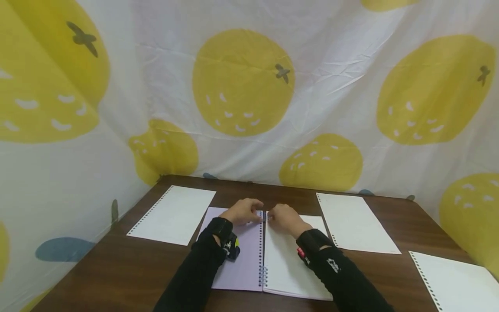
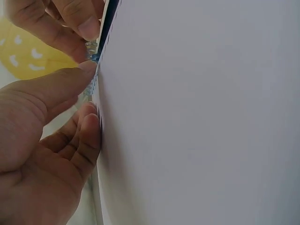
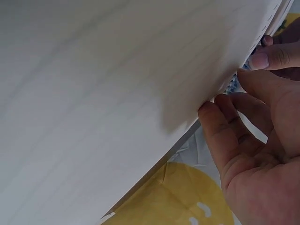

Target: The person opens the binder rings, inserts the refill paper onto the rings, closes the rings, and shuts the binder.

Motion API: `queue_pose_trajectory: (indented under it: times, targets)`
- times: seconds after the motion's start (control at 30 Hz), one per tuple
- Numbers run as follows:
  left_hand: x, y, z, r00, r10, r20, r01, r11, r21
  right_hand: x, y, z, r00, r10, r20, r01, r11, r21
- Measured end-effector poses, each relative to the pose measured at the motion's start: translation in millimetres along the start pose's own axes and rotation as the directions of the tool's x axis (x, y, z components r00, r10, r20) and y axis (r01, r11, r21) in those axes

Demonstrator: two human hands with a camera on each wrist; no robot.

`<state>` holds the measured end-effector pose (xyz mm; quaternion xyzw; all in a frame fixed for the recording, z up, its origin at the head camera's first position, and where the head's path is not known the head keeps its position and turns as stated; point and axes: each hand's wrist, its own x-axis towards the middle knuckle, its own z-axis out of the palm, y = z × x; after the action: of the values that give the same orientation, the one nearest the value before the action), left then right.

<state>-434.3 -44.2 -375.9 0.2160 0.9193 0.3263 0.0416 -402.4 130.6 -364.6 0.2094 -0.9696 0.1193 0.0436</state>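
An open loose-leaf notebook lies on the table, its lavender cover [image 1: 238, 275] to the left and a stack of white punched paper [image 1: 288, 271] to the right. A short clear-blue binding ring strip [image 1: 263, 276] joins the two halves near the bottom. At the top of the spine, my left hand [image 1: 242, 211] pinches another bluish ring strip [image 2: 95, 57] between thumb and fingers. My right hand [image 1: 287, 218] meets it from the paper side, thumb and fingertips on the same strip [image 3: 232, 84]. Fingers partly hide the strip.
Loose punched white sheets lie about the notebook: one sheet [image 1: 173, 214] at the left, another sheet [image 1: 356, 223] at the right and a third sheet [image 1: 452, 281] at the near right. A fruit-patterned curtain [image 1: 331, 99] hangs behind the brown table [image 1: 113, 277].
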Motion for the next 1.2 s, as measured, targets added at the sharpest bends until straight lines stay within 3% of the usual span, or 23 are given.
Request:
queue_pose_trajectory:
  times: [0.33, 0.43, 0.53, 0.63, 0.87, 1.0, 1.2]
  targets:
    - [5.3, -0.6, 3.4, 0.999, 0.035, 0.022, -0.035, 0.999, -0.006, -8, 9, -4, 0.994, -0.094, -0.058, 0.097, 0.994, 0.054]
    - [3.1, 2.5, 3.9, 0.998, 0.056, 0.03, -0.057, 0.998, 0.037, -15, 13, -9, 0.987, -0.142, -0.074, 0.148, 0.985, 0.085]
    - [-5.6, 7.1, 1.5, 0.995, 0.098, 0.023, -0.1, 0.986, 0.131, -24, 14, -14, 0.979, -0.189, -0.08, 0.196, 0.976, 0.096]
    - [-19.1, 11.9, -3.0, 0.988, 0.156, 0.021, -0.157, 0.973, 0.171, -35, 12, -20, 0.974, -0.213, -0.075, 0.22, 0.97, 0.105]
    - [-53.8, 22.4, -9.9, 0.97, 0.223, 0.101, -0.235, 0.962, 0.141, -71, 0, -32, 0.966, -0.253, -0.06, 0.259, 0.956, 0.134]
    - [-67.3, 33.9, -9.4, 0.943, 0.273, 0.188, -0.3, 0.944, 0.134, -86, -7, -34, 0.951, -0.307, -0.019, 0.307, 0.944, 0.12]
    - [-83.7, 45.8, -10.4, 0.922, 0.264, 0.283, -0.308, 0.943, 0.124, -96, -18, -34, 0.923, -0.379, 0.074, 0.362, 0.916, 0.171]
